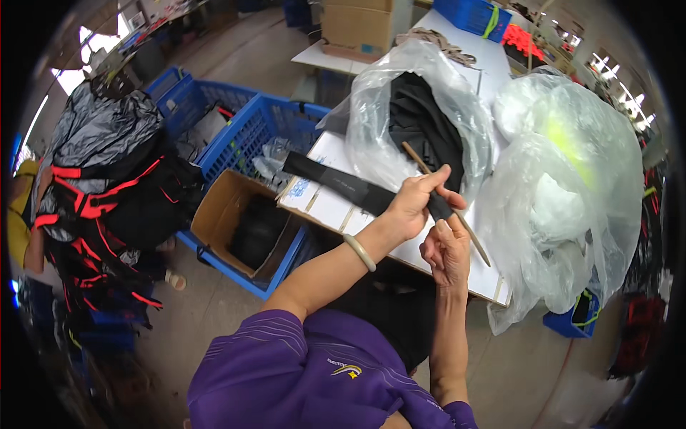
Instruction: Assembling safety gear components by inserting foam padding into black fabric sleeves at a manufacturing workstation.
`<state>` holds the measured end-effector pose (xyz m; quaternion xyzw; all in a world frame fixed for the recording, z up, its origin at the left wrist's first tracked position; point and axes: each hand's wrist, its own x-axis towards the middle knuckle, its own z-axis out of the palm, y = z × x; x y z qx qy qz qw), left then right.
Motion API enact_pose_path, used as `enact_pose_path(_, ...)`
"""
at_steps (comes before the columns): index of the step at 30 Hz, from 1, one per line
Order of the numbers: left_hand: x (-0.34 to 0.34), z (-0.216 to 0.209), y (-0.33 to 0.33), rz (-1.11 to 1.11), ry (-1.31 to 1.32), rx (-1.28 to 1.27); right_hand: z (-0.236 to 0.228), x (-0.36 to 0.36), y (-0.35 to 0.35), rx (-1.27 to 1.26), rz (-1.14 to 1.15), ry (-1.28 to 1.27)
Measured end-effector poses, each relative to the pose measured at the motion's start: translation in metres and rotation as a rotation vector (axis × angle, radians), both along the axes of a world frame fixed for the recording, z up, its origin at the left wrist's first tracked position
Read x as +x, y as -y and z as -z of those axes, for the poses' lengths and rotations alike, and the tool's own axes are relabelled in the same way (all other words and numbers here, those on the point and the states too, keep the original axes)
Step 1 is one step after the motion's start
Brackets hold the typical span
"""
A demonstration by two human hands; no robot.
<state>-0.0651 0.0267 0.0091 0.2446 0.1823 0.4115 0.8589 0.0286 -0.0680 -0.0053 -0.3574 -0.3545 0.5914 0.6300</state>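
A long black fabric strip [336, 182] lies across the table corner and runs under my left wrist. My left hand [411, 207], with a pale bangle at the wrist, is closed round the strip. A short dark end of the strip shows between my two hands. My right hand [448, 250] is closed too, its thumb and fingertips pinching that end. A thin brown pointed stick [473, 239] slants past the fingers of both hands; my left fingers cover its middle, so I cannot tell which hand bears it.
A clear plastic bag [368, 107] with black fabric [421, 118] stands behind my hands on the white table [329, 150]. Another bulging plastic bag [564, 193] is at right. Left are a cardboard box [214, 207], blue crates [243, 132] and black-and-red goods [100, 193].
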Motion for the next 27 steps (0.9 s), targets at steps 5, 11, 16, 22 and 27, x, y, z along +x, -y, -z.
enact_pose_path(5, -0.012, -0.009, 0.013, 0.045, -0.151, -0.045, 0.003, -0.023, -0.002, 0.197, 0.399, 0.636)
enact_pose_path(11, -0.006, 0.013, 0.011, -0.128, -0.194, -0.036, 0.042, -0.019, -0.027, 0.297, 0.494, 1.241)
enact_pose_path(16, 0.006, -0.019, -0.004, 0.057, -0.094, -0.083, -0.020, -0.007, -0.033, 0.059, 0.339, 0.439)
enact_pose_path(22, -0.005, 0.003, -0.010, -0.022, 0.078, -0.131, -0.001, -0.015, -0.037, 0.214, 0.635, 0.705)
enact_pose_path(27, 0.016, 0.001, 0.013, -0.043, -0.059, -0.129, 0.018, -0.020, -0.037, 0.503, 0.944, 0.933)
